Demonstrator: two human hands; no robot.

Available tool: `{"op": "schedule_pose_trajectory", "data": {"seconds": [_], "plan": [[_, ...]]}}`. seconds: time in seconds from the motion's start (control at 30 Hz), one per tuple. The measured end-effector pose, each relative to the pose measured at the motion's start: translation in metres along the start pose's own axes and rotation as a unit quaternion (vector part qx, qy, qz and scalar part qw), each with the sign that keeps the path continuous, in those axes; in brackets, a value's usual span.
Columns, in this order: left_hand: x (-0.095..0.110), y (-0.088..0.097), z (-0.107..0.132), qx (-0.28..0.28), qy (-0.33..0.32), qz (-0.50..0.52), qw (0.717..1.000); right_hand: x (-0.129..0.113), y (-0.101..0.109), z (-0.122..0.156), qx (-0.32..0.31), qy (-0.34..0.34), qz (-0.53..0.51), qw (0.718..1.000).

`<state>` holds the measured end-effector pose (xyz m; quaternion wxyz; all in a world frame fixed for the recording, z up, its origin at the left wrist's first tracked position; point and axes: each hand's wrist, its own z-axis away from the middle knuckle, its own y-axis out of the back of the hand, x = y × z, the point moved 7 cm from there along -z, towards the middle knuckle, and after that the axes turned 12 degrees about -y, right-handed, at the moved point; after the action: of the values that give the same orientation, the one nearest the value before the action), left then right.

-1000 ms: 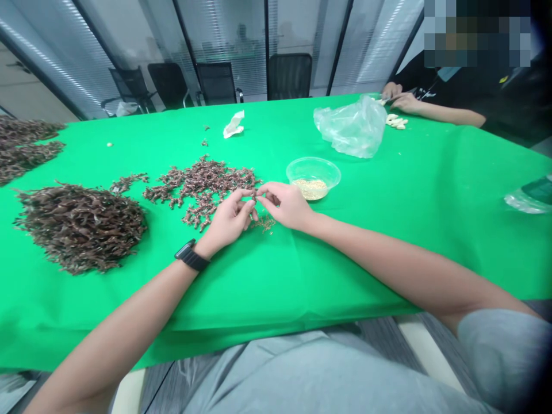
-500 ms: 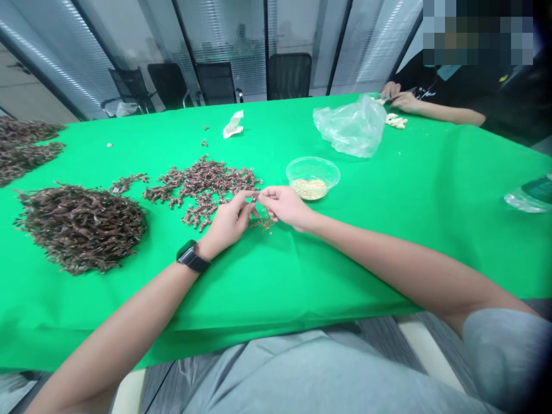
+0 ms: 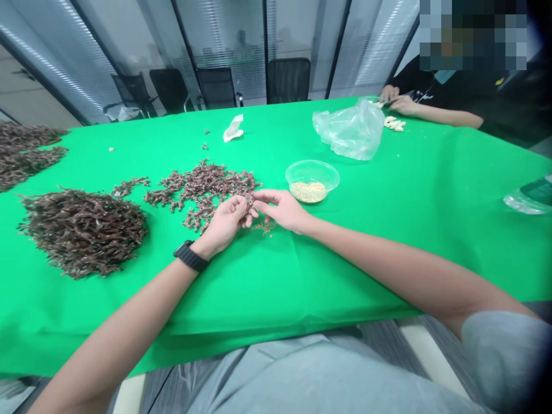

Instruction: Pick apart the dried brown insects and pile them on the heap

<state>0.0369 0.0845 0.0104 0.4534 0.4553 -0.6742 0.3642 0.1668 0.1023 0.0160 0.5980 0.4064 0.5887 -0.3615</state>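
Observation:
My left hand (image 3: 224, 221), with a dark watch on its wrist, is closed in a pinch on a small brown knotted piece (image 3: 250, 203), mostly covered by the fingers. My right hand (image 3: 282, 210) meets it from the other side, thumb and forefinger at the same piece. Under the fingertips lie scattered tiny gold-coloured bits (image 3: 264, 227). Just beyond my hands spreads a loose heap of similar brown pieces (image 3: 207, 181). A clear plastic bowl (image 3: 313, 167) behind my right hand holds pale golden grains (image 3: 308, 191).
On the green cloth (image 3: 371, 218), a big mound of brown strands (image 3: 86, 230) stands at left, with more brown piles (image 3: 26, 149) behind. Farther back are crumpled white paper (image 3: 233, 129) and a clear plastic bag (image 3: 351, 129). Another person's hands (image 3: 401, 103) work beside white pieces (image 3: 394, 123).
My left hand has turned a little, its fingers now curled round the brown piece. My right forefinger and thumb have parted slightly. The view has tipped up a little.

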Motion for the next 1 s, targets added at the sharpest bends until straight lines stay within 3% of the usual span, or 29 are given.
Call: {"op": "schedule_pose_trajectory", "data": {"seconds": [0.07, 0.13, 0.27, 0.33, 0.43, 0.83, 0.93, 1.0], "plan": [[0.0, -0.001, 0.001, -0.002, 0.012, -0.034, 0.999, 0.001, -0.001, 0.0, -0.001, 0.009, -0.001, 1.0], [0.006, 0.005, 0.001, 0.019, -0.013, -0.133, 0.991, 0.003, -0.001, -0.001, 0.007, 0.021, -0.003, 1.0], [0.032, 0.018, 0.001, 0.096, -0.134, -0.34, 0.926, 0.004, 0.006, -0.001, 0.07, 0.054, 0.038, 0.995], [0.036, 0.017, 0.001, 0.094, -0.146, -0.353, 0.919, 0.003, 0.008, 0.0, 0.101, 0.069, 0.081, 0.989], [0.034, 0.015, 0.002, 0.076, -0.126, -0.334, 0.931, 0.001, 0.009, 0.004, 0.12, 0.082, 0.123, 0.982], [0.03, 0.015, 0.003, 0.054, -0.124, -0.357, 0.924, -0.009, 0.001, 0.012, 0.108, 0.113, 0.202, 0.967], [0.037, 0.01, 0.004, 0.037, -0.164, -0.402, 0.9, -0.008, -0.001, 0.013, 0.091, 0.094, 0.2, 0.971], [0.045, 0.004, 0.006, 0.015, -0.208, -0.458, 0.864, -0.006, -0.002, 0.012, 0.08, 0.072, 0.194, 0.975]]}}
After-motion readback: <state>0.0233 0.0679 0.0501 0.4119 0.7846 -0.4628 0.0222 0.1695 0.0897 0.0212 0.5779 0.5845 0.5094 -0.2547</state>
